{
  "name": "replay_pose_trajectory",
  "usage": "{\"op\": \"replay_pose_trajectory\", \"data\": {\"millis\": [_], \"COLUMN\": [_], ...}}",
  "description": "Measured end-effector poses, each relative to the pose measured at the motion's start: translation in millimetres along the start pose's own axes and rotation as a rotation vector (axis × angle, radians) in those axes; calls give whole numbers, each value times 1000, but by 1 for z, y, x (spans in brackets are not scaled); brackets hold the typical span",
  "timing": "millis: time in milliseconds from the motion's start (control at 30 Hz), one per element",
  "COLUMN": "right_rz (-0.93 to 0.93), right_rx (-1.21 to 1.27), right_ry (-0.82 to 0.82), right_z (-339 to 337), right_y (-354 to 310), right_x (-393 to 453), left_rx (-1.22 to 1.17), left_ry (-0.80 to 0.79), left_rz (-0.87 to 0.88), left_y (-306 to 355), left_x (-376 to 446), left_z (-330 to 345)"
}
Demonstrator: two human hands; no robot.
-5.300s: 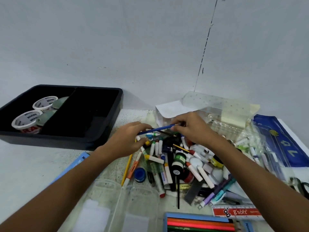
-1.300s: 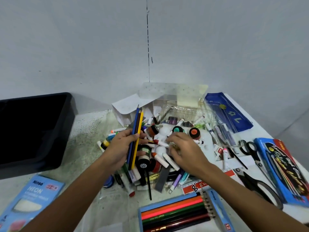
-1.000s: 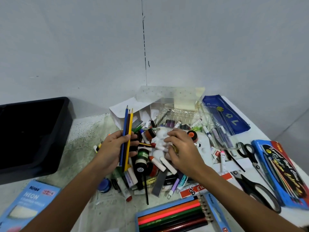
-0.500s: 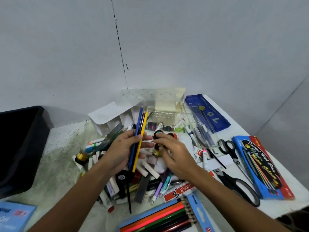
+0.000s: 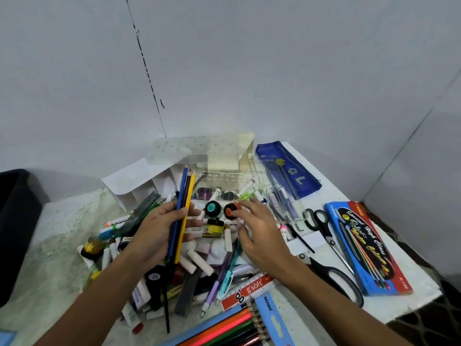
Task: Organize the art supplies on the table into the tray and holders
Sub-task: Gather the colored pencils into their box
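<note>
Above the jumbled heap of markers and small round paint pots [image 5: 212, 208], the left hand [image 5: 159, 231] grips three slim wooden pencils [image 5: 181, 216], blue, dark and yellow, tips up. The right hand [image 5: 259, 233] hovers with fingers spread and relaxed, fingertips at an orange-capped pot [image 5: 231, 210]. The black tray [image 5: 17, 221] sits far left.

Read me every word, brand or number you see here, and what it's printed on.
"g'soft": red ruler.
"Ninso": light blue pencil box flap.
"Special High Class ... Colours": blue pencil box, partly blurred.
Yellow characters, upside down, maybe "7" and "4": blue pouch.
Paint jar and tube labels: too small.
</note>
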State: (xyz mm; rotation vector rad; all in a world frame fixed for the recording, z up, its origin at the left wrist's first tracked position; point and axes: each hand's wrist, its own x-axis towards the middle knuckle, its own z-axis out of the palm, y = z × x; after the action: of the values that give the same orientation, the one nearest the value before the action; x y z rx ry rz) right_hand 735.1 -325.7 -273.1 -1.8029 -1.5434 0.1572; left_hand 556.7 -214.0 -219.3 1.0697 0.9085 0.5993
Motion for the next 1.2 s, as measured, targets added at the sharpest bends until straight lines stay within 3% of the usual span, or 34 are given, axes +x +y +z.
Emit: {"op": "replay_pose_trajectory", "data": {"millis": [100, 267, 433, 700, 833, 900, 1033, 1200], "right_rz": [20, 221, 379, 300, 91, 9, 116, 346], "right_rx": [235, 927, 1187, 1108, 694, 582, 931, 1191], "right_ry": [52, -133, -157, -300, -224, -272, -570, -645], "right_z": [-5, -10, -8, 5, 13, 21, 34, 40], "right_y": [-20, -57, -60, -63, -63, -63, -81, -104], "right_x": [14, 36, 44, 50, 54, 52, 39, 23], "left_rx": [-17, -37, -23, -6, -68, -75, -41, -16], "left_ry": [-71, -210, -180, -70, 87, 149, 48, -33], "left_rz": [13, 34, 58, 66, 60, 59, 33, 24], "left_y": [2, -2, -10, -24, -24, -24, -22, -30], "left_x": [-9, -24, -35, -55, -71, -80, -97, -107], "left_z": [5, 18, 24, 15, -5, -17, -26, -33]}}
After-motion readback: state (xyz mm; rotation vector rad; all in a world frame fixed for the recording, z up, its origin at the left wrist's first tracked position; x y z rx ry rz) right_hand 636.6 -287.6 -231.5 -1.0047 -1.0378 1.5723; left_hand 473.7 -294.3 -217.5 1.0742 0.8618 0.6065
